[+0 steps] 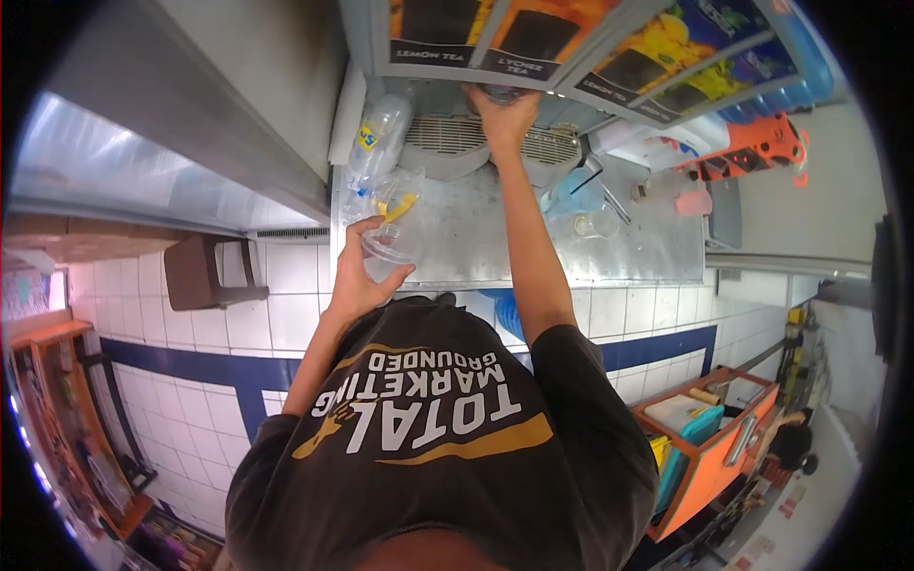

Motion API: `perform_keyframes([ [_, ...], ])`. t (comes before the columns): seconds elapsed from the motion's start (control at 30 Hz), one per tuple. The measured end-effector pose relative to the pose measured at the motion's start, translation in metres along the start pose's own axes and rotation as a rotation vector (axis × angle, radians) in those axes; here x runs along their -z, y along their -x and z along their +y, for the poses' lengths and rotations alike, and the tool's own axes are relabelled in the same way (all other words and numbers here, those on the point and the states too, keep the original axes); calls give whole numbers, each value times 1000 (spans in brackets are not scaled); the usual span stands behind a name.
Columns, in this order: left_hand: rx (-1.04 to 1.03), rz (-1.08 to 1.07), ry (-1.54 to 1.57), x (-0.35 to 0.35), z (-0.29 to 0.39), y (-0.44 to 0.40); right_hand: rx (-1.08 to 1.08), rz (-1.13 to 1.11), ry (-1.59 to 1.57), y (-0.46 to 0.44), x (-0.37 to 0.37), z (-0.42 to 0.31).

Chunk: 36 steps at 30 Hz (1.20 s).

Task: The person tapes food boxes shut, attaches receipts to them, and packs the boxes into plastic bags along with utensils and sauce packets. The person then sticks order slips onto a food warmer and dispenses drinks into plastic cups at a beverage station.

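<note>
My left hand [360, 276] is at the counter's front left edge, its thumb and fingers curved around a clear plastic cup or lid [392, 246]. A clear bag with a yellow item [398, 206] lies just beyond it. My right hand [506, 116] reaches under the drink dispenser's picture panel [514, 43], above the grated drip tray [552, 145]. Its fingers are wrapped round a dark, cup-like object [502, 93], partly hidden by the panel. A clear bottle with a yellow label [381, 138] lies left of the drip trays.
On the metal counter [466, 238] to the right are a blue pitcher [576, 193], a clear cup [600, 224] and a pink cup [694, 203]. A brown stool [205, 273] stands at left. An orange cart [709, 457] is at lower right.
</note>
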<state>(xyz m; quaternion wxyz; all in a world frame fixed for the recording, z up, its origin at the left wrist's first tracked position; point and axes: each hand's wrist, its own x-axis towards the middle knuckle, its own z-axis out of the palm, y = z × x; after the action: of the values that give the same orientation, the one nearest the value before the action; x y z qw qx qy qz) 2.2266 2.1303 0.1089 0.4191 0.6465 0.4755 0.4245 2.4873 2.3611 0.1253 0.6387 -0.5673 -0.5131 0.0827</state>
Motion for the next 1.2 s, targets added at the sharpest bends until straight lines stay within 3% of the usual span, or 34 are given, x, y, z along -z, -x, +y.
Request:
perform_keyframes([
  [0.53,69,61,7,14,0,7,60,-48,-114,-4,-6,7],
  [1.2,53,75,23,28,-6,9,27,-43,-6,-4,-7,14],
])
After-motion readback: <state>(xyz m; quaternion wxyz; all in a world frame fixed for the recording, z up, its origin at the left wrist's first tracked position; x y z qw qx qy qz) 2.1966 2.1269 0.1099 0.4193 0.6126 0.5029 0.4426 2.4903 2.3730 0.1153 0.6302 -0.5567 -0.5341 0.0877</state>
